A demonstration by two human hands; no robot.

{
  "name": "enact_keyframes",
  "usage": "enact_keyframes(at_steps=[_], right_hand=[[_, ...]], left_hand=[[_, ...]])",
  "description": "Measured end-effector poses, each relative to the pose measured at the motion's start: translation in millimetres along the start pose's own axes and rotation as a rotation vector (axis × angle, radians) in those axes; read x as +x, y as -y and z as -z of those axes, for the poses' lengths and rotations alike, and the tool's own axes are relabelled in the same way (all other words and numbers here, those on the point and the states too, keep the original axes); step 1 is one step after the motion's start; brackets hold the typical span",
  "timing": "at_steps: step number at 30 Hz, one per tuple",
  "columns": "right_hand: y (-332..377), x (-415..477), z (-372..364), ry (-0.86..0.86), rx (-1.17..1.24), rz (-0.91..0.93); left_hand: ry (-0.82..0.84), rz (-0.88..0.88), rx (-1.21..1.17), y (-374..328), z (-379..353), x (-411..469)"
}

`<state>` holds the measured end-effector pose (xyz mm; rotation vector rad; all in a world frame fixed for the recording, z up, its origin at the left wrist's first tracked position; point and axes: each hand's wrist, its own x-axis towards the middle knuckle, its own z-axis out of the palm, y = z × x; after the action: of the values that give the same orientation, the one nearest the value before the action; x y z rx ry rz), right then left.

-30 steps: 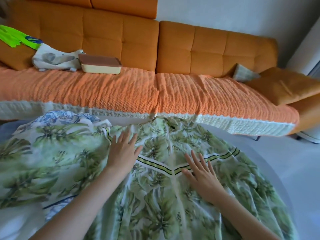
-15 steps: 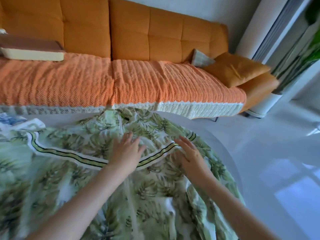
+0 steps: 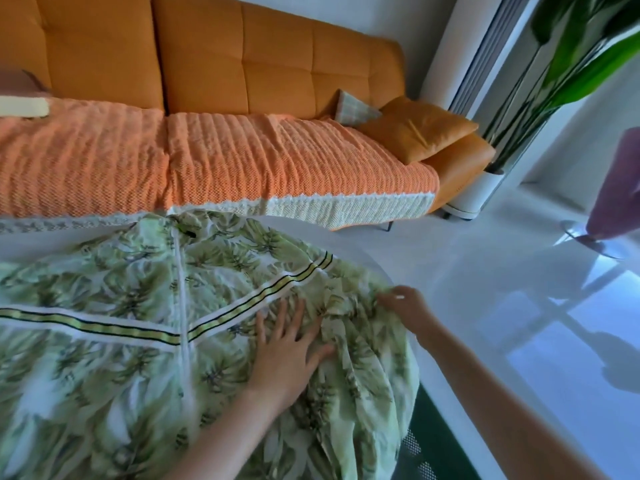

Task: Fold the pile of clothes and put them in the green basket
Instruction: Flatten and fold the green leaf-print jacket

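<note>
— Two hands are on the leaf-print garment point(image 3: 121, 375), in front of the orange sofa point(image 3: 277, 64).
— Yes. The left hand point(image 3: 287, 355) presses it flat, fingers straight; the right hand point(image 3: 405, 306) pinches its edge.

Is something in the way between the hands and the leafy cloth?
No, nothing visible. The left hand lies flat on the cloth, and the right hand pinches its edge.

Green leaf-print garment point(image 3: 121, 341); orange sofa point(image 3: 277, 64).
</note>
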<state>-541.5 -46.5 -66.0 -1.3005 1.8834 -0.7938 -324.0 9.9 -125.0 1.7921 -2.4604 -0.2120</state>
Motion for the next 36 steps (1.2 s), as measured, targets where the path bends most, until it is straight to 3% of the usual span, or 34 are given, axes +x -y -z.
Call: enact_keyframes(at_steps=[3, 6, 10, 14, 18, 22, 25, 29, 31, 34, 36], right_hand=[[5, 26, 16, -0.247, 0.15, -0.01], [5, 47, 34, -0.347, -0.125, 0.079], [7, 57, 25, -0.215, -0.524, 0.164], [9, 63, -4, -0.158, -0.497, 0.267], [19, 81, -27, 0.006, -0.665, 0.207], [42, 93, -49, -0.008, -0.631, 0.205], [54, 102, -68, 0.017, -0.726, 0.249], [63, 119, -77, -0.177, -0.54, 0.282], [63, 128, -77, -0.227, -0.563, 0.299], [53, 132, -80, -0.1, -0.764, 0.273], [46, 126, -80, -0.058, -0.701, 0.283]], left_hand=[[0.034, 0.027, -0.014, 1, -4, -5], [-0.008, 0.007, -0.004, -1, -3, -7], [0.012, 0.023, -0.045, -3, -4, -5], [0.02, 0.005, -0.173, -6, 3, -1], [0.071, -0.056, -0.097, -22, 17, 8], [0.075, -0.084, -0.009, -31, 5, 11], [0.07, -0.057, -0.137, -30, 2, 10], [-0.241, 0.0, -0.477, -28, -4, 6], [-0.343, 0.027, -0.593, -28, 4, 3], [-0.269, 0.009, -0.495, -28, 2, 3], [-0.142, -0.008, -0.335, -29, -3, 8]])
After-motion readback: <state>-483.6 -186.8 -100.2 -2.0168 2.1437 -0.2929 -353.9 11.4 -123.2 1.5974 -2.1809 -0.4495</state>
